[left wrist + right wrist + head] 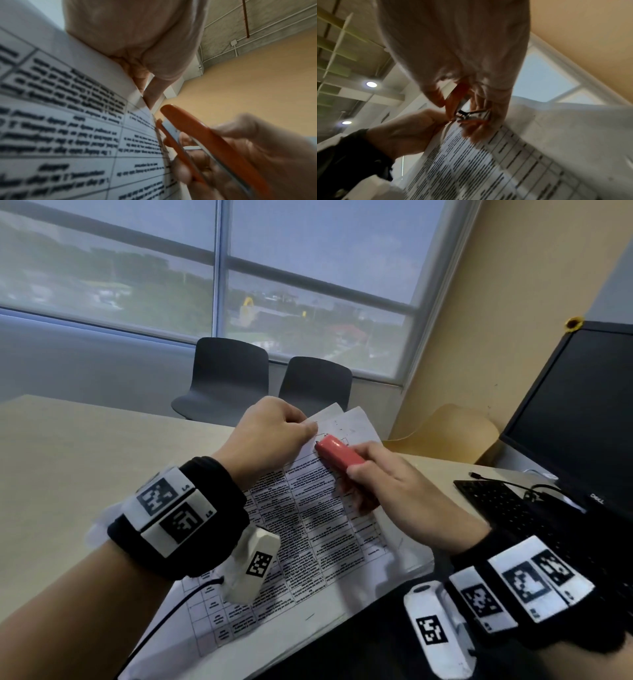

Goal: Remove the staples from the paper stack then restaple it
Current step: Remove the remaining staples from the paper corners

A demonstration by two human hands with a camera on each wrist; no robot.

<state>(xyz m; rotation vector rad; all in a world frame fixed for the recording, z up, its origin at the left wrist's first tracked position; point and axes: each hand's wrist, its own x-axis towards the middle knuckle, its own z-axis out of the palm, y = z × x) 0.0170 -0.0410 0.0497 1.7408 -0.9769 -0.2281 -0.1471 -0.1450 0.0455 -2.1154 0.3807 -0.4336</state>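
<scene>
The paper stack [301,518] lies on the worktop [85,474], with its far corner lifted. That corner is pinched in the grip of the left hand [270,433], fingers curled over the top edge of the sheets. A red stapler [339,455] is held in the grip of the right hand [383,481], fingers wrapped round its body, and its nose is set at the pinched corner, just beside the left fingertips. In the right wrist view, a metal part at the nose is seen against the paper edge. Whether a staple is being lifted or driven cannot be told; the step in hand is judged to be work at the stapled corner. For the next move, the sheets must be kept aligned and the corner held firm while the tool is worked. The stack is printed with tables of dense text; its sheets are slightly fanned at the far edge. Further off, a keyboard [513,508] and monitor [582,412] are seen.
</scene>
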